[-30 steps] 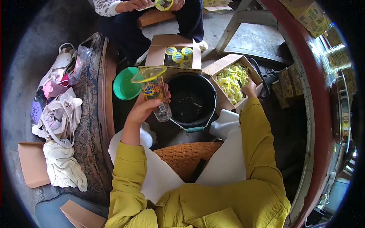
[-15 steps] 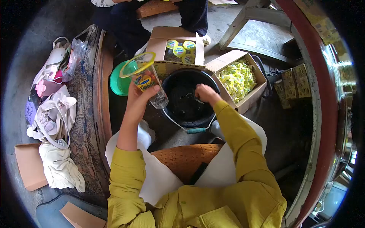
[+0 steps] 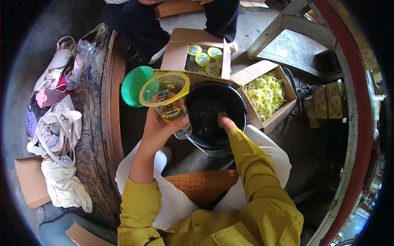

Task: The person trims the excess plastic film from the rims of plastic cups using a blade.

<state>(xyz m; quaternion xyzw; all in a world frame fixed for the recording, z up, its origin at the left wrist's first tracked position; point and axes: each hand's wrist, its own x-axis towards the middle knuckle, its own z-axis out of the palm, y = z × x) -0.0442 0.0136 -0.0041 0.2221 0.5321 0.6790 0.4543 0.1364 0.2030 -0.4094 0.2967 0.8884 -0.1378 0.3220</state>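
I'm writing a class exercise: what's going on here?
A person in a mustard shirt holds a tilted, yellow-rimmed clear cup in the left grip. The right grip reaches into a black bucket; whether it holds anything is unclear. Beyond stands a carton of lidded cups; a box of yellow-and-white pieces stands to the right.

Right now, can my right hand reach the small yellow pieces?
Probably yes: your right hand need only clear the black bucket's rim; the yellow pieces lie uncovered in the open box.
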